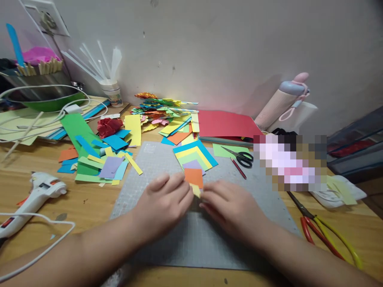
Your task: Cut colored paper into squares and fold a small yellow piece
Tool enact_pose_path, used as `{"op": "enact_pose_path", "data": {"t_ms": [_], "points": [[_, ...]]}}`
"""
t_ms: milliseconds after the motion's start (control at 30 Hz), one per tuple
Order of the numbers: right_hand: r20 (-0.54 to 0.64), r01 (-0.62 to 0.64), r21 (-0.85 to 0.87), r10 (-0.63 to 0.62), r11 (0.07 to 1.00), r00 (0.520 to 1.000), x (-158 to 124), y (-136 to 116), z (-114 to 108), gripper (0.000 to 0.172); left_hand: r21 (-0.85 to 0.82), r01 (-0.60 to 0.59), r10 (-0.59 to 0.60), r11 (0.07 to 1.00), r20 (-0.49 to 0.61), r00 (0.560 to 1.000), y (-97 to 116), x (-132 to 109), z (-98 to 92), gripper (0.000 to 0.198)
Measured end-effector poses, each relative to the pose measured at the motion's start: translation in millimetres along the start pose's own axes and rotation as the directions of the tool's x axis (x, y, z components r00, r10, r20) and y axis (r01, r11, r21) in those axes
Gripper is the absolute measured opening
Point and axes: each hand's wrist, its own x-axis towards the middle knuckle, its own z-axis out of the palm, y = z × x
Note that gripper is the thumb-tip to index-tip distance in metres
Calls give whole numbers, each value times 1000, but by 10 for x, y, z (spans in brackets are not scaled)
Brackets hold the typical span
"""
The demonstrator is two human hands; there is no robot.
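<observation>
Yellow paper (195,190) lies between left hand (169,197) and right hand (230,201), apparently pinched by both from 2 sides.

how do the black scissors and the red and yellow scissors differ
The black scissors look smaller than the red and yellow scissors. The black scissors lie partly over green paper, the red and yellow scissors on the wooden table. Neither is being held.

Layered papers (196,154) lie on the mat (167,247), left of 1 pencil (238,169); 1 glue gun (36,195) lies left of the mat.
</observation>
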Motion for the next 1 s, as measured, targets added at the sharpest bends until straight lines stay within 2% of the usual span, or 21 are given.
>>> {"op": "enact_pose_path", "data": {"t_ms": [67, 100, 167, 267, 400, 600, 733, 800, 867, 933, 1000], "points": [[69, 67, 0, -67, 998, 995, -48, -75, 84, 19, -54, -13, 15, 998, 40, 999, 86, -140, -36, 21], [91, 86, 12, -87, 996, 992, -63, -101, 119, 21, -99, -20, 23, 995, 27, 999, 121, -195, -35, 24], [110, 102, 53, -108, 993, 988, -72, -129, 156, 23, -211, 45, -19, 976, 124, 992, 166, -260, -16, 24], [110, 93, 131, -107, 987, 988, -37, -117, 124, 18, -315, 119, -61, 941, 189, 980, 174, -270, 20, 18], [100, 49, 193, -70, 980, 993, 25, -11, 29, 12, -394, 143, -60, 908, 217, 974, 123, -254, 43, 9], [148, -48, 208, 17, 977, 989, 79, 169, 36, 17, -424, 144, -38, 894, 248, 968, 82, -263, 38, 7], [156, -159, 217, 127, 963, 980, 110, 198, 46, 16, -430, 160, -44, 888, 267, 963, 90, -270, 56, 9], [157, -178, 236, 144, 955, 977, 104, 162, 34, 15, -435, 175, -60, 883, 265, 962, 94, -270, 65, 11], [188, -149, 274, 99, 950, 977, 82, 91, 24, 12, -450, 195, -82, 872, 258, 963, 94, -264, 60, 12], [231, -95, 300, 25, 949, 973, 49, 4, 31, 17, -475, 218, -105, 852, 253, 962, 96, -255, 41, 14], [232, -62, 292, -8, 954, 973, 16, -72, 56, 14, -505, 235, -121, 831, 248, 961, 104, -249, 13, 16]]}}
